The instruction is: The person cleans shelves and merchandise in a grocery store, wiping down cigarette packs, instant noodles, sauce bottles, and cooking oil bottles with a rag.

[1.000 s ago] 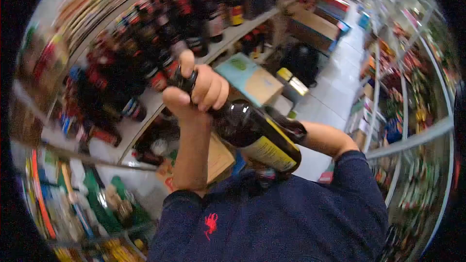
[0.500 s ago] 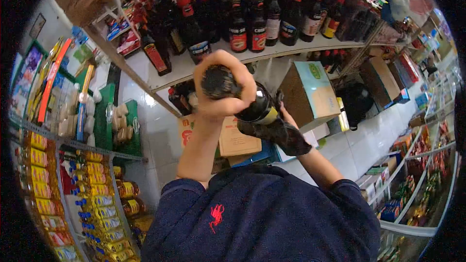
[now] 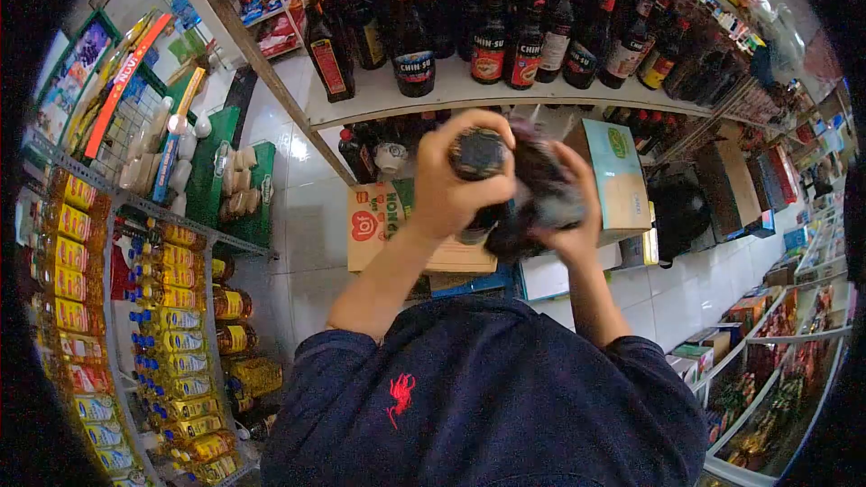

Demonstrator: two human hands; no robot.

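Observation:
My left hand (image 3: 451, 180) is wrapped around the neck of a dark bottle (image 3: 478, 151), its black cap facing up at me. Most of the bottle's body is hidden below the hand. In my right hand (image 3: 578, 207) is a dark cloth (image 3: 539, 198), blurred by motion, bunched against the bottle's right side. Just beyond both hands runs a white shelf (image 3: 379, 106) lined with dark sauce bottles. A bottle with a blue-and-black label (image 3: 415, 68) stands at its front edge, and a red-labelled bottle (image 3: 330, 63) is at the left end.
Under the shelf are a cardboard box (image 3: 365, 225) with a red logo and a taller green-and-tan carton (image 3: 613, 171). Yellow oil bottles (image 3: 185, 320) fill a rack on the left. A black bag (image 3: 681, 216) rests on the floor at right. Glass-fronted shelving (image 3: 767, 370) stands further right.
The bottle and both hands have shifted right. The cloth has risen from the bottle's lower body to beside its upper part. My view has tilted, so the shelf appears further right.

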